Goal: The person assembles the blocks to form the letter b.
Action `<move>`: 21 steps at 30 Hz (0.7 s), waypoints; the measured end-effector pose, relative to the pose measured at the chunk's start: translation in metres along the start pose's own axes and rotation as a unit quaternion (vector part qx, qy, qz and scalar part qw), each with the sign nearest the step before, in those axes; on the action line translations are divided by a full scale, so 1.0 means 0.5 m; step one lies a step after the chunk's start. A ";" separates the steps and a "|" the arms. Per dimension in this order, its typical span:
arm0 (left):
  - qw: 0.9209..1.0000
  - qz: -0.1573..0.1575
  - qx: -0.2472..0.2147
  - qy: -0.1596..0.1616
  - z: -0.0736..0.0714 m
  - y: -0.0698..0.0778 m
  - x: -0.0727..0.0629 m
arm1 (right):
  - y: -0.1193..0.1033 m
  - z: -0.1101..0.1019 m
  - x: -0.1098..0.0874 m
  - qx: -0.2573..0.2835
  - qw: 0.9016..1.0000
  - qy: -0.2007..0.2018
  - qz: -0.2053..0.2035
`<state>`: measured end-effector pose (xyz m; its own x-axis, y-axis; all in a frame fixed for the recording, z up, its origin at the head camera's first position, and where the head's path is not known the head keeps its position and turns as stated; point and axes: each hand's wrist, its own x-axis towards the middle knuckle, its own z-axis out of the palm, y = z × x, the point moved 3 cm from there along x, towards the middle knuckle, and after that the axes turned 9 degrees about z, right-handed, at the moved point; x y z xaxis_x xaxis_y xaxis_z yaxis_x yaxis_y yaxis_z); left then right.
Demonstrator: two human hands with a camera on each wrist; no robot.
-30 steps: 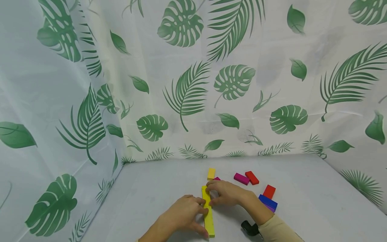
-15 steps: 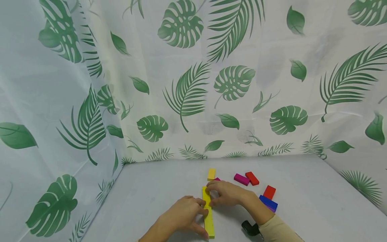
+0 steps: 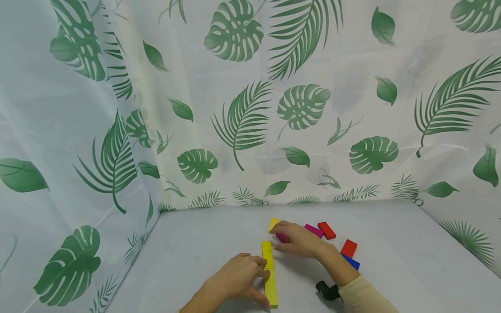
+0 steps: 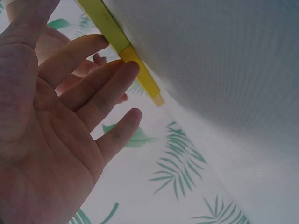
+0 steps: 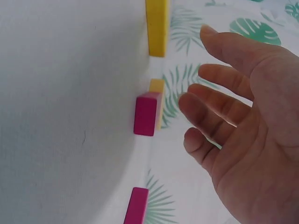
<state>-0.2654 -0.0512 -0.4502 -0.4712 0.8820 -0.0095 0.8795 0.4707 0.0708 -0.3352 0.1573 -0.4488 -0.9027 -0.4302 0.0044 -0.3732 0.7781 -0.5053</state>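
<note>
The landmark is the yellow block (image 3: 267, 252), which lies flat on the bench (image 3: 195, 248). The lime block (image 3: 271, 289) joins its near end, so both make one straight line. The left hand (image 3: 239, 278) is at the left of this yellow block; its fingers are spread, and their tips rest against the side of the line without wrapping it. The right hand (image 3: 299, 239) is beyond the yellow block, to the right, fingers apart and a little bent, near the magenta block (image 5: 145, 115) but with a gap to it. The hands are apart from each other. The pale yellow block (image 3: 273, 224) is past the yellow block's far end. Well to the right of the yellow block lie another magenta block (image 3: 314, 230), two red blocks (image 3: 349, 248) and a blue block (image 3: 352, 262).
</note>
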 end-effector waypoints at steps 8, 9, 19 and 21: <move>1.000 0.000 0.004 0.001 0.001 -0.001 0.000 | 0.018 -0.004 0.003 -0.007 1.000 0.018 0.015; 1.000 0.000 0.004 0.001 0.001 0.000 0.000 | 0.020 -0.004 0.003 -0.007 1.000 0.019 0.017; 1.000 -0.004 -0.003 -0.007 0.000 0.001 0.002 | 0.037 0.000 0.000 -0.018 0.999 -0.001 0.043; 1.000 -0.004 -0.005 -0.009 0.000 0.001 0.003 | 0.040 0.001 0.000 -0.018 0.999 -0.005 0.049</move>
<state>-0.2657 -0.0499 -0.4502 -0.4774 0.8782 -0.0290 0.8746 0.4781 0.0806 -0.3426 0.1726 -0.4592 -0.9334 -0.3550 -0.0528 -0.2901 0.8329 -0.4712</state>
